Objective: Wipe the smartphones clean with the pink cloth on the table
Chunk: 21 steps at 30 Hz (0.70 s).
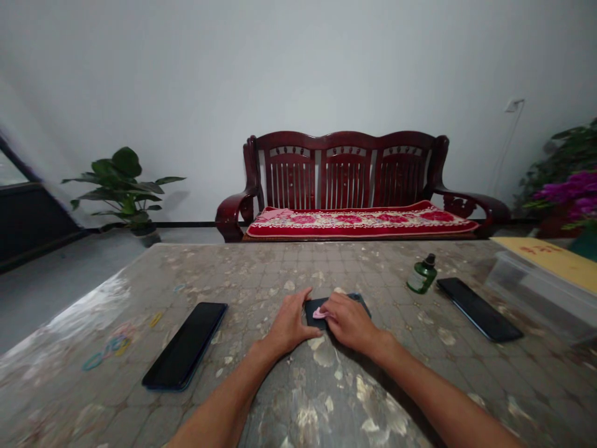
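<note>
Pinched in the fingers of the right hand (347, 320), a small pink cloth (319, 313) rests against the upper face of a dark smartphone (312, 305), while the left hand (290, 320) spreads its thumb and fingers around the left end; whether they press on the edges I cannot tell. The smartphone lies on the patterned tablecloth (308, 261), between both hands. With the cloth on its surface, rubbing seems under way and unfinished, though the right hand hides how much has been covered. A left-side smartphone (186, 345) and a right-side smartphone (478, 308) lie well apart from the hands, the latter beside a green bottle (421, 276); nothing shows whether these two have been worked on
</note>
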Each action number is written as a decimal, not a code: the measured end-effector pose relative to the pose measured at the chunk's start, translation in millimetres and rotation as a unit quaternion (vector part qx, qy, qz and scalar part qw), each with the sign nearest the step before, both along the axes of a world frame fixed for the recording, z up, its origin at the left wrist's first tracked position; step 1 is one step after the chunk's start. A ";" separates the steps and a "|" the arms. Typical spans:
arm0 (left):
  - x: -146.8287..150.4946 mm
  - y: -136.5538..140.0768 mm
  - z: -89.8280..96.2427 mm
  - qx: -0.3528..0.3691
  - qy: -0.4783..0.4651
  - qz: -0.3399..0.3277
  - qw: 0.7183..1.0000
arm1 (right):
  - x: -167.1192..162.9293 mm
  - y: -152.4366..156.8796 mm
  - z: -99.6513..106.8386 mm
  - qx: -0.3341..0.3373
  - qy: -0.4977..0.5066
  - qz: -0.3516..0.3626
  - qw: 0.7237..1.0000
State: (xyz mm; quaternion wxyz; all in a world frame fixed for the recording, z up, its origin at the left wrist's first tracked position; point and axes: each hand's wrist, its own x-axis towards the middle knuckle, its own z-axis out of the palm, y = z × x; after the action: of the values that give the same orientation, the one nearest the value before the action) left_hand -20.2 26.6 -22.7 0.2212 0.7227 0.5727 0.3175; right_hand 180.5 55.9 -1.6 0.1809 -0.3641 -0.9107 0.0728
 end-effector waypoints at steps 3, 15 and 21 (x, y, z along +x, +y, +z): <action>0.4 -0.6 0.4 0.000 -0.001 0.002 1.000 | -1.7 6.3 3.8 -0.004 -0.015 -0.032 0.999; 0.4 0.7 -2.7 0.003 -0.019 0.006 1.000 | -12.9 5.8 5.2 0.009 -0.028 0.037 0.999; -1.4 1.3 -4.2 0.011 -0.012 0.004 1.000 | -19.6 16.0 4.8 0.027 -0.011 -0.036 0.999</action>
State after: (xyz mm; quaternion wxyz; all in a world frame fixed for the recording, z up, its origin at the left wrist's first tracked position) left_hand -21.6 28.0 -26.8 0.2194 0.7188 0.5692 0.3334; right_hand 160.9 71.9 3.2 0.1827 -0.3921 -0.9008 0.0378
